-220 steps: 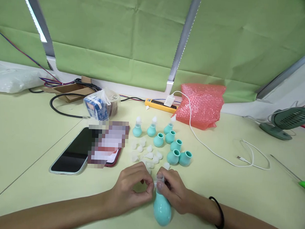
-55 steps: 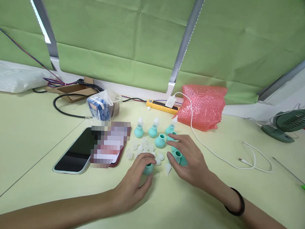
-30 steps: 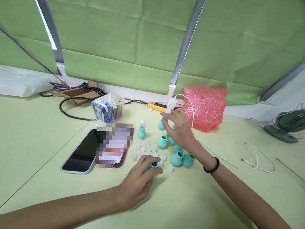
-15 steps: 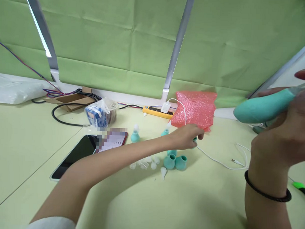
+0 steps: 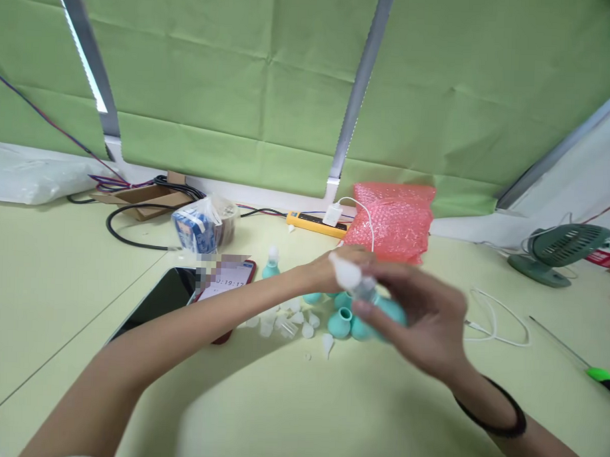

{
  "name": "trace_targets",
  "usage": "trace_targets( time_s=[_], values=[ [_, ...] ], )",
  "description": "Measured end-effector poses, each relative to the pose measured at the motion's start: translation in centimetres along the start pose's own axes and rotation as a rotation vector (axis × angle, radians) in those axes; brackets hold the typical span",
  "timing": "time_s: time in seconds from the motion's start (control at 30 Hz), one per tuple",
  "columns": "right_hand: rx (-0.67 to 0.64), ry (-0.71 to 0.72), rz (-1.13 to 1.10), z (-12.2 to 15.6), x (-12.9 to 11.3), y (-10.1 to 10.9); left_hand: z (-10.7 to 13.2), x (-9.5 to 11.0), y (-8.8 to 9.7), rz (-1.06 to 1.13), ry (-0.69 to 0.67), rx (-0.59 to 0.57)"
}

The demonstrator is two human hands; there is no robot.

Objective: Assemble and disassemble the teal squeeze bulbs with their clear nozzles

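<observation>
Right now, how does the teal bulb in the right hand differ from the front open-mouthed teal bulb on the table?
The held bulb carries a clear neck and a white pointed tip; the open-mouthed bulb has neither fitted.
The held bulb is tilted in the right hand; the open-mouthed bulb rests on the table, mouth up.
Both bulbs are teal.

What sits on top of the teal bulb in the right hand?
A clear neck with a white pointed tip on it. The right hand covers part of the teal bulb; that surface can't be seen.
</observation>
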State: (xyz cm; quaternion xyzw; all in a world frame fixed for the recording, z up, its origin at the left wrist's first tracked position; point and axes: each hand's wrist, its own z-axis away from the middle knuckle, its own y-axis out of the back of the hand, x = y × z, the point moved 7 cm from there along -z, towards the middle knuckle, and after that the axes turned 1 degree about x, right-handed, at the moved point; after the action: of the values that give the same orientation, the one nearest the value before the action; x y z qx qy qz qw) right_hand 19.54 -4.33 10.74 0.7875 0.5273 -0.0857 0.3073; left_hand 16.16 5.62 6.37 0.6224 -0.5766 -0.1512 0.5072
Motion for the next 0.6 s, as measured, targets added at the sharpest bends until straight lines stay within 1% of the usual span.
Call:
trace_targets(
  time_s=[0.07,0.1,0.13,0.17,0.2,0.23,0.27,0.3,0.37,0.43,0.47,0.53,0.6],
  values=[
    [-0.155,-0.015,0.019,2.8,0.7,-1.7,2.7,0.8,1.9,0.012,0.056,0.105],
    [-0.234,-0.003,0.02,4.3,0.9,-2.6,4.3,1.2,2.7,0.028,0.097,0.184],
    [-0.309,-0.003,0.013,5.8,1.1,-3.4,6.3,1.3,3.7,0.11,0.171,0.322],
    [-0.351,-0.005,-0.004,7.2,1.3,-4.0,8.3,1.6,4.0,0.178,0.202,0.407],
    [-0.396,-0.023,-0.026,8.3,1.5,-4.6,9.9,2.1,3.5,0.216,0.202,0.403],
    [-0.405,-0.044,-0.041,9.2,1.8,-5.1,11.3,2.9,2.4,0.211,0.167,0.333],
    [-0.396,-0.05,-0.056,9.9,1.9,-5.5,12.6,3.7,1.2,0.177,0.102,0.272],
    [-0.391,-0.049,-0.063,10.3,2.0,-5.9,13.7,4.0,0.0,0.117,0.091,0.22],
    [-0.388,-0.013,-0.068,10.8,2.0,-6.5,15.3,3.7,-2.1,0.028,0.151,0.159],
    [-0.398,0.025,-0.07,11.0,1.9,-6.9,16.1,2.6,-4.0,0.054,0.283,0.063],
    [-0.398,0.031,-0.072,10.9,1.9,-7.0,16.2,2.1,-4.6,0.072,0.333,0.024],
    [-0.375,0.012,-0.079,10.7,2.1,-6.9,16.3,1.5,-5.0,0.091,0.383,-0.021],
    [-0.352,-0.028,-0.089,10.5,2.3,-6.7,16.2,1.4,-4.8,0.093,0.382,-0.032]
  ],
)
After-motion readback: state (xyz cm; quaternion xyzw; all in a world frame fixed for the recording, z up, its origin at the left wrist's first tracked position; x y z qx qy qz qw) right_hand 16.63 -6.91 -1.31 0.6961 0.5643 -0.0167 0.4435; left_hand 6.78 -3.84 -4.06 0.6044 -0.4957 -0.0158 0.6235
